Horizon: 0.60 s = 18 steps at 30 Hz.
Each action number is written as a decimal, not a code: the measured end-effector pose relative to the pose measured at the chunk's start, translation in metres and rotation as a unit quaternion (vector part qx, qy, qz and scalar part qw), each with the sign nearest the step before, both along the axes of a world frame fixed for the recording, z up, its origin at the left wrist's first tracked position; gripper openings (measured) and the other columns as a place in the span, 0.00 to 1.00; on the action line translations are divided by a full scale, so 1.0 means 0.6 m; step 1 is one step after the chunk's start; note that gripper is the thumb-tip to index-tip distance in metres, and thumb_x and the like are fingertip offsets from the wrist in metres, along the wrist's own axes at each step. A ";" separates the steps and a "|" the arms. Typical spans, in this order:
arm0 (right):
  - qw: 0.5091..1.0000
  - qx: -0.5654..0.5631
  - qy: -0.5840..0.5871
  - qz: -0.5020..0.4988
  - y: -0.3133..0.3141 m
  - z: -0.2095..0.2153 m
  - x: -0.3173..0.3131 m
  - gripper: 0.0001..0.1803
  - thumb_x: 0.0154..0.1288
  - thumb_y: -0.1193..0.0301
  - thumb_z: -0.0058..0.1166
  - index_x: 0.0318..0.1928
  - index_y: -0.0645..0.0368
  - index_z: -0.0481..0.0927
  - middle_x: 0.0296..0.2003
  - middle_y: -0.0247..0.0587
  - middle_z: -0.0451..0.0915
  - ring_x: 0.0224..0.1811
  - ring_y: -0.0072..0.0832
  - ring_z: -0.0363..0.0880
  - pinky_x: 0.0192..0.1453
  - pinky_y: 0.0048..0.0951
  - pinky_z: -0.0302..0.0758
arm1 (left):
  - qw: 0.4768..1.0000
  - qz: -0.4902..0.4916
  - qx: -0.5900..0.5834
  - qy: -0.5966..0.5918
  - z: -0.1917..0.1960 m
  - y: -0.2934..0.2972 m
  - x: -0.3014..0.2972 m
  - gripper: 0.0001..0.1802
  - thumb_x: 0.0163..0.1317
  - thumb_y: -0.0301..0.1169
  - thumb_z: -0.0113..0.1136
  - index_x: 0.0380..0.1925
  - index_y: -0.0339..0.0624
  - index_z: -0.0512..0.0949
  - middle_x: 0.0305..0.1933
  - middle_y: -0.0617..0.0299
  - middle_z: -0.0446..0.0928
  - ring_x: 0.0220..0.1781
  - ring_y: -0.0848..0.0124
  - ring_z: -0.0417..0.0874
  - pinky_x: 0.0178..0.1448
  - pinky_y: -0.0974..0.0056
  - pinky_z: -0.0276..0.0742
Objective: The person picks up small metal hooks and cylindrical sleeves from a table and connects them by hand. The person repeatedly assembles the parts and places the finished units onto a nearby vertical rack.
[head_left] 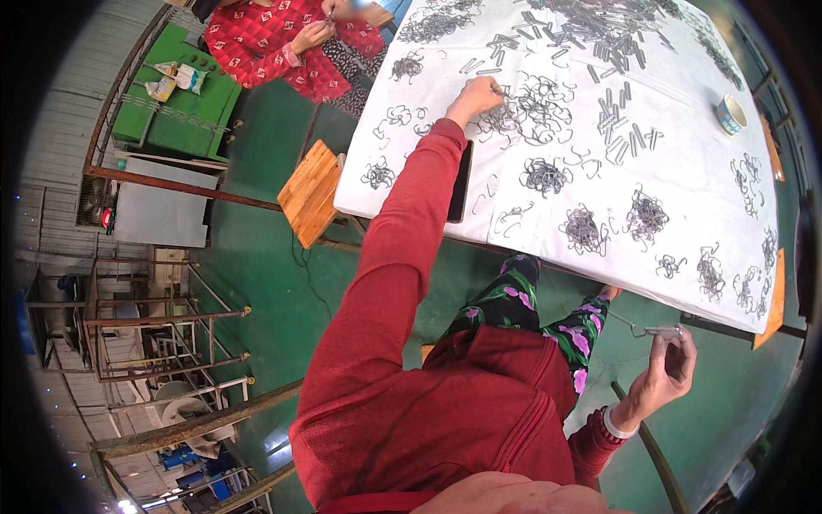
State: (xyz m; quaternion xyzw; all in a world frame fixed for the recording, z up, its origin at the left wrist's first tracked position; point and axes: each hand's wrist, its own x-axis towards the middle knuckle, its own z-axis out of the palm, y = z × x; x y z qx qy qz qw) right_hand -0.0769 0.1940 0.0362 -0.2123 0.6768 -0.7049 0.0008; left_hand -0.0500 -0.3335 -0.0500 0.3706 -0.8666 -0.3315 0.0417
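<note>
My left hand [476, 98] reaches across the white-covered table [411, 193]. Its fingers are curled together at the left edge of a spread pile of bent wire hooks [539, 111]; what they grip, if anything, is hidden. Off the table's near edge, my right hand [666, 373], with a pale bangle at the wrist, is raised and pinches a short grey metal strip [664, 331]. A thin bent wire [634, 329] sticks out to the left of that strip. Several loose metal strips [618, 124] lie to the right of the hook pile.
Smaller hook clusters [546, 176] dot the near side of the table. A dark flat phone-like object [461, 184] lies by my left forearm. A paper cup [730, 115] stands at the right. Another person [282, 43] in red sits far left, beside a wooden stool [309, 190].
</note>
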 end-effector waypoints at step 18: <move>1.000 0.004 0.000 0.008 0.005 -0.001 0.008 0.17 0.49 0.92 0.53 0.42 0.69 0.74 0.36 0.42 0.73 0.37 0.25 0.72 0.44 0.23 0.70 | 0.996 0.057 -0.010 0.066 0.057 -0.004 -0.022 0.18 0.52 0.31 0.62 0.42 0.35 0.78 0.38 0.52 0.80 0.34 0.64 0.85 0.37 0.60 0.78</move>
